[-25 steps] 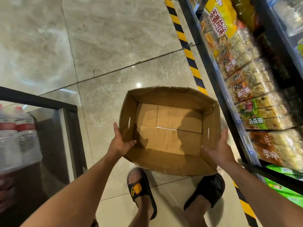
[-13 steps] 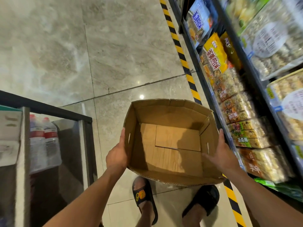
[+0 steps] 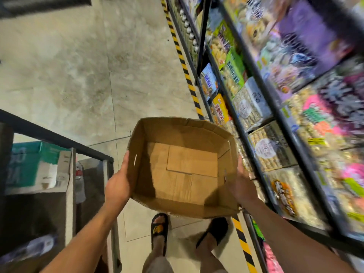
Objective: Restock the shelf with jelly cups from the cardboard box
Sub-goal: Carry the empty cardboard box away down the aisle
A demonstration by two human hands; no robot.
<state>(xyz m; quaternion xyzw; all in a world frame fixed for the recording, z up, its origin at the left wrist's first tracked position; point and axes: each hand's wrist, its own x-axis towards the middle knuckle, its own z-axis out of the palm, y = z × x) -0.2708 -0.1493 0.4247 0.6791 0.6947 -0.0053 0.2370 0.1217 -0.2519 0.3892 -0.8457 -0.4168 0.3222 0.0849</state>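
Note:
The brown cardboard box [image 3: 183,203] is up off the floor, held between my two hands at about waist height. Its inside shows only the folded bottom flaps, with nothing in it. My left hand [image 3: 118,186] presses flat against the outside of the left wall, fingers straight and pointing up. My right hand [image 3: 243,188] holds the right wall, and its thumb seems to lie over the rim. The shelf [image 3: 256,75] rises on my right, packed with blurred snack packs. I cannot pick out jelly cups among them.
A yellow-and-black striped line [image 3: 185,69] runs on the floor along the shelf's foot. On my left stands a black-framed rack [image 3: 59,138] with a teal carton [image 3: 25,164] and bottles [image 3: 79,174]. My feet in black sandals [image 3: 159,229] are under the box. Pale tiled floor [image 3: 78,75] stretches ahead.
The box has risen from near the floor with both hands. My left thumb has come out of the box and that hand now lies flat outside. My view has tilted up along the shelf.

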